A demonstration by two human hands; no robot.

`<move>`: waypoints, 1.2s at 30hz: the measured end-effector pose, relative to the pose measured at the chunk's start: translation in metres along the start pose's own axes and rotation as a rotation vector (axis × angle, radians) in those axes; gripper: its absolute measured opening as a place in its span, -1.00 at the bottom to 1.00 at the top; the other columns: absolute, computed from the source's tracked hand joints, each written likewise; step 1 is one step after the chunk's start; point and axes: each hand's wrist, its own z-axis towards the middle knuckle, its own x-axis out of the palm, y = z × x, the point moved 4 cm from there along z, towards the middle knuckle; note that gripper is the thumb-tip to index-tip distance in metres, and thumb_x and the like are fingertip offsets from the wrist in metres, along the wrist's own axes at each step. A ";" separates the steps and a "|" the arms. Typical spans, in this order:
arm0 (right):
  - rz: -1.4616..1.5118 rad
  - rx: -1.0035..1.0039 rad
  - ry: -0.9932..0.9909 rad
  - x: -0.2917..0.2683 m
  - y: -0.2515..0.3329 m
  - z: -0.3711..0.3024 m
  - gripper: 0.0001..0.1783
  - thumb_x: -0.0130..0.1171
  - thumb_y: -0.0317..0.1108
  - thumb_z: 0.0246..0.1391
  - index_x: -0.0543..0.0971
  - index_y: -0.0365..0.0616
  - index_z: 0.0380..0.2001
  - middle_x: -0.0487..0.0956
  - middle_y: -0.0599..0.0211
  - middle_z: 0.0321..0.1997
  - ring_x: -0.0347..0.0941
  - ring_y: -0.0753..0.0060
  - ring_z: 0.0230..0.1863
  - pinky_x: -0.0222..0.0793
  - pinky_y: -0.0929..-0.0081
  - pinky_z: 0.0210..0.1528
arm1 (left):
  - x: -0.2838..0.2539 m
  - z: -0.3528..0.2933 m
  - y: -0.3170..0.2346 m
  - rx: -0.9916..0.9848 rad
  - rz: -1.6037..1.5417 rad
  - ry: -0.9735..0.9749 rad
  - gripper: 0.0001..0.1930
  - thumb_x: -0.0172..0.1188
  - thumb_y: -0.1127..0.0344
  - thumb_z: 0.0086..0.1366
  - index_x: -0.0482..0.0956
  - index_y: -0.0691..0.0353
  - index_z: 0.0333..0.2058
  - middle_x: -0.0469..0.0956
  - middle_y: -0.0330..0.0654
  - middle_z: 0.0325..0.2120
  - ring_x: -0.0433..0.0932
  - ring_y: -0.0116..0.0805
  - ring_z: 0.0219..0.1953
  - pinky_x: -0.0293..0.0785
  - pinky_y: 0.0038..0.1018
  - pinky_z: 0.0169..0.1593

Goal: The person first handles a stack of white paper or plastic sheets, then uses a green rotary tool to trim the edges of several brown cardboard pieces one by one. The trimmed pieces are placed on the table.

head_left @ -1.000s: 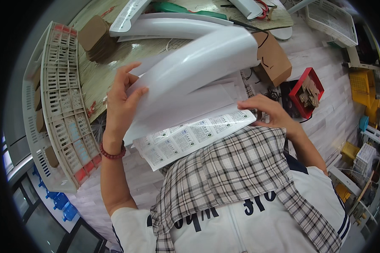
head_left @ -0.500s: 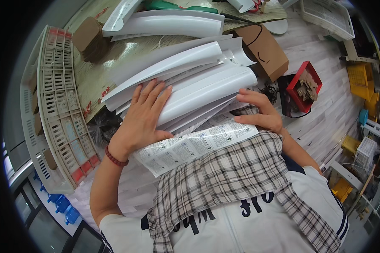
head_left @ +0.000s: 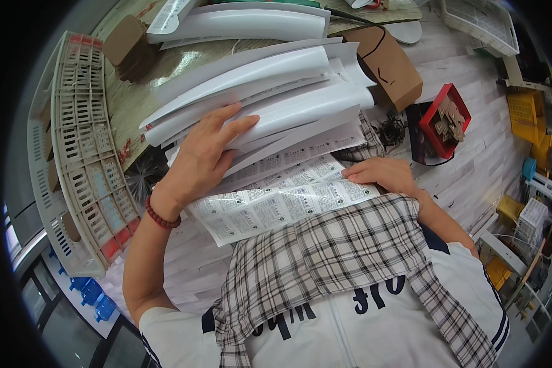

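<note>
The left hand (head_left: 205, 150) lies flat with its fingers spread on a stack of curled white sheets (head_left: 270, 92), pressing the bowed sheets down; a dark red bead bracelet (head_left: 162, 214) circles its wrist. The stack sits on the surface (head_left: 135, 104) directly in front of the person, its upper sheets arching up and away. Beneath it, the lowest printed sheet (head_left: 276, 205), covered in small panels of print, sticks out toward the person's chest. The right hand (head_left: 383, 175) rests palm down on the right end of that printed sheet, fingers extended and close together, pinching nothing. A checked cloth (head_left: 337, 257) hangs over the person's white top and overlaps the near edge of the printed sheet. Beyond the stack, a brown cardboard box (head_left: 386, 61) lies tilted, and more rolled white sheets (head_left: 245, 24) lie farther back. A red bin (head_left: 451, 113) with small brown pieces stands to the right, well apart from the hands. A pale plastic crate (head_left: 83, 147) lies along the left side of the surface.
</note>
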 end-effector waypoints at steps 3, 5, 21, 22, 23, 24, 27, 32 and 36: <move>0.080 -0.001 0.009 0.000 0.002 0.000 -0.77 0.26 -0.33 -0.02 0.57 -0.24 -0.30 0.65 0.05 -0.17 0.63 0.12 -0.15 0.57 0.42 -0.15 | 0.004 -0.003 0.002 0.001 0.031 0.144 -0.33 0.17 -0.15 0.21 0.35 0.00 0.24 0.24 0.07 0.26 0.13 0.14 0.33 0.07 -0.10 0.35; 0.117 0.025 0.019 0.003 0.002 -0.002 -0.75 0.27 -0.35 -0.03 0.56 -0.25 -0.27 0.63 0.02 -0.13 0.62 0.12 -0.13 0.56 0.41 -0.14 | 0.007 -0.005 0.000 0.027 0.027 0.166 -0.19 0.13 -0.33 0.13 0.32 0.00 0.26 0.21 0.10 0.27 0.09 0.18 0.34 0.02 -0.05 0.36; 0.133 -0.051 -0.021 0.014 0.000 -0.001 -0.74 0.25 -0.47 -0.03 0.57 -0.21 -0.20 0.62 0.07 -0.05 0.59 0.18 -0.11 0.52 0.52 -0.12 | 0.032 -0.004 -0.011 -0.003 0.212 -0.025 -0.07 0.23 0.56 -0.11 0.19 -0.05 0.33 0.29 0.11 0.16 0.31 0.11 0.17 0.21 -0.13 0.24; 0.192 0.002 -0.010 0.014 0.003 -0.002 -0.74 0.24 -0.48 -0.03 0.58 -0.20 -0.19 0.62 0.08 -0.05 0.59 0.21 -0.11 0.51 0.54 -0.12 | 0.028 -0.003 -0.005 -0.022 0.186 -0.034 -0.08 0.22 0.57 -0.11 0.20 -0.04 0.33 0.31 0.10 0.14 0.32 0.09 0.16 0.23 -0.15 0.23; 0.250 0.056 0.001 0.012 0.007 -0.003 -0.73 0.24 -0.49 -0.02 0.58 -0.18 -0.19 0.62 0.09 -0.04 0.59 0.23 -0.10 0.51 0.55 -0.12 | 0.024 0.000 -0.001 -0.020 0.153 -0.038 -0.11 0.21 0.56 -0.07 0.20 -0.01 0.32 0.37 0.06 0.09 0.35 0.03 0.14 0.25 -0.19 0.21; 0.312 0.107 0.011 0.012 0.008 -0.002 -0.73 0.24 -0.50 -0.02 0.59 -0.17 -0.18 0.62 0.11 -0.03 0.59 0.26 -0.10 0.50 0.57 -0.13 | 0.021 0.002 0.004 -0.024 0.121 -0.030 -0.12 0.21 0.55 -0.06 0.21 0.00 0.32 0.38 0.05 0.09 0.35 0.02 0.14 0.25 -0.20 0.21; 0.263 0.027 0.002 0.008 0.008 -0.001 -0.73 0.27 -0.53 -0.04 0.59 -0.16 -0.19 0.63 0.12 -0.06 0.60 0.29 -0.12 0.51 0.59 -0.14 | 0.015 0.004 0.010 -0.050 0.048 0.006 -0.18 0.18 0.52 0.00 0.21 0.03 0.32 0.40 0.00 0.09 0.37 -0.01 0.13 0.27 -0.23 0.20; 0.366 0.099 -0.126 0.001 0.009 -0.002 -0.76 0.34 -0.48 -0.03 0.57 -0.23 -0.25 0.63 0.05 -0.11 0.59 0.22 -0.05 0.53 0.40 -0.01 | 0.014 0.003 0.017 -0.022 0.017 -0.019 -0.21 0.18 0.48 0.00 0.23 0.07 0.29 0.43 0.00 0.03 0.40 -0.01 0.08 0.30 -0.22 0.20; 0.628 0.159 -0.219 0.006 0.006 -0.001 -0.74 0.32 -0.50 0.01 0.52 -0.23 -0.20 0.62 0.07 -0.14 0.57 0.12 0.00 0.47 0.19 0.12 | 0.018 0.004 0.011 -0.070 0.080 0.058 -0.03 0.35 0.36 -0.07 0.10 0.00 0.36 0.35 0.11 0.11 0.32 0.11 0.17 0.21 -0.15 0.27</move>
